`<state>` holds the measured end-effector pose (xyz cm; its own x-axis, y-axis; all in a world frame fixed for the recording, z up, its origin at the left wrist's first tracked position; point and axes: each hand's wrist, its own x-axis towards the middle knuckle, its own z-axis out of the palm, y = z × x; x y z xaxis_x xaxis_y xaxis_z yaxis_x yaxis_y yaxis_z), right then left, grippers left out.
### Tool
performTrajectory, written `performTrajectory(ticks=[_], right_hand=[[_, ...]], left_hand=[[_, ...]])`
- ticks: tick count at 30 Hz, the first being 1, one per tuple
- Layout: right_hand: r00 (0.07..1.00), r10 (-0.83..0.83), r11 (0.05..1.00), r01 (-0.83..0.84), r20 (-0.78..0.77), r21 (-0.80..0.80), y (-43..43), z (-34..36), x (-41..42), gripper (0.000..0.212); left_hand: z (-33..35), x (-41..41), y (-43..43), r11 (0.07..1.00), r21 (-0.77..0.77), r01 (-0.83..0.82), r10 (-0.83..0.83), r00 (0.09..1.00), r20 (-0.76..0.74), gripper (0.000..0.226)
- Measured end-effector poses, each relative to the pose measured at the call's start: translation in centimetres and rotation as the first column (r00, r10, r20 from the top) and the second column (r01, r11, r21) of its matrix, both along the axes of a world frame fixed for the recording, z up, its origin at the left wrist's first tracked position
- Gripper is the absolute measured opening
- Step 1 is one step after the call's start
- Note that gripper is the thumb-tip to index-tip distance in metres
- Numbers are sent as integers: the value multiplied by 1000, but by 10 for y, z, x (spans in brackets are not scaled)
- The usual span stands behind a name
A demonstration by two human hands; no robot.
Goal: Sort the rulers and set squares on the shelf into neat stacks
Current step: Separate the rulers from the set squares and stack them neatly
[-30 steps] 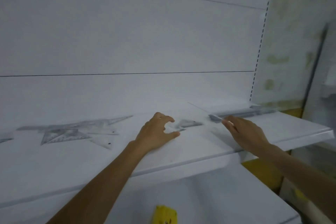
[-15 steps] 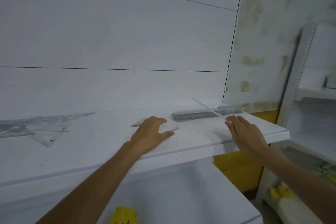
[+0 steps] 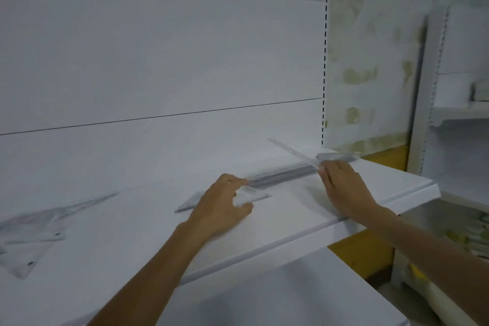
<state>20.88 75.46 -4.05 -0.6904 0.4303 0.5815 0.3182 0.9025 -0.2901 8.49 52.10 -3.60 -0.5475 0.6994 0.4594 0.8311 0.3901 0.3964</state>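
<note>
Two thin, clear plastic pieces: my left hand [image 3: 222, 206] pinches a set square [image 3: 258, 196] lying mid-shelf [image 3: 291, 209]; my right hand [image 3: 344, 188] pinches a ruler [image 3: 291, 151] by its near end, tilted over the ruler stack [image 3: 285, 174]. They look light, springy and slippery, so I would grip them by the edges.

Probably a shop: white slotted display shelving [image 3: 312, 222] holding rulers [image 3: 280, 174] and set squares [image 3: 31, 230].

Pale things on white
White shelf [image 3: 304, 222]; clear grey-marked rulers [image 3: 280, 175] and set squares [image 3: 31, 230]; wall [image 3: 370, 66] blotched green; yellow band [image 3: 386, 159] below.
</note>
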Motion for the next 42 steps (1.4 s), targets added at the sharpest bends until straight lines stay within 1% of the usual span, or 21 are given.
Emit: performTrajectory(ticks=[3,5,10,13,16,18,22,25,28,31,33,35,37,40,41,42], right_hand=[[999,32,999,-32,11,-6,9,-7,-12,38],[998,59,998,-59,12,-16,17,-7,-19,37],[983,184,981,-185,19,58,42,1,-48,35],[960,262,953,-273,96,129,58,11,-68,36],[920,338,901,-377,197,214,70,16,-83,36],[896,382,876,-429,225,222,73,17,-91,35],[851,472,846,-511,232,154,72,14,-101,34],[827,485,824,-541,283,169,71,1,-103,36],[843,492,842,-525,219,128,68,-8,-101,38],[859,472,851,-503,198,150,62,-10,-96,40],[876,459,857,-481,150,185,52,-7,-91,43],[870,482,854,-494,109,163,33,-2,-87,43],[831,544,830,-553,117,71,2,6,-83,39],[740,658,753,-652,141,-92,-52,4,-72,33],[708,687,726,-679,162,-112,-68,-2,-68,34],[681,702,707,-700,205,-97,-81,-8,-65,34]], left_hand=[[0,-4,1,1000,0,-31,31,999,15,45],[0,-7,-1,998,-1,-60,60,998,21,45],[3,-10,-6,982,4,-186,186,982,33,47],[4,-8,-7,960,26,-280,279,960,38,46],[2,-4,-12,930,92,-356,355,934,33,44],[-2,0,-15,909,113,-401,399,916,39,42],[-13,4,-24,883,105,-458,451,889,85,41],[-16,5,-27,875,81,-478,470,877,100,40],[-16,5,-27,876,81,-476,469,879,88,40],[-14,2,-27,881,64,-469,461,881,110,40],[-10,-2,-31,882,27,-470,466,879,102,40],[-4,-8,-37,880,-28,-475,476,876,81,41],[2,-15,-43,876,-58,-478,482,872,83,41],[9,-27,-53,874,-75,-479,485,869,100,41],[9,-30,-56,877,-72,-476,481,870,109,41],[8,-34,-58,879,-65,-472,476,871,119,41]])
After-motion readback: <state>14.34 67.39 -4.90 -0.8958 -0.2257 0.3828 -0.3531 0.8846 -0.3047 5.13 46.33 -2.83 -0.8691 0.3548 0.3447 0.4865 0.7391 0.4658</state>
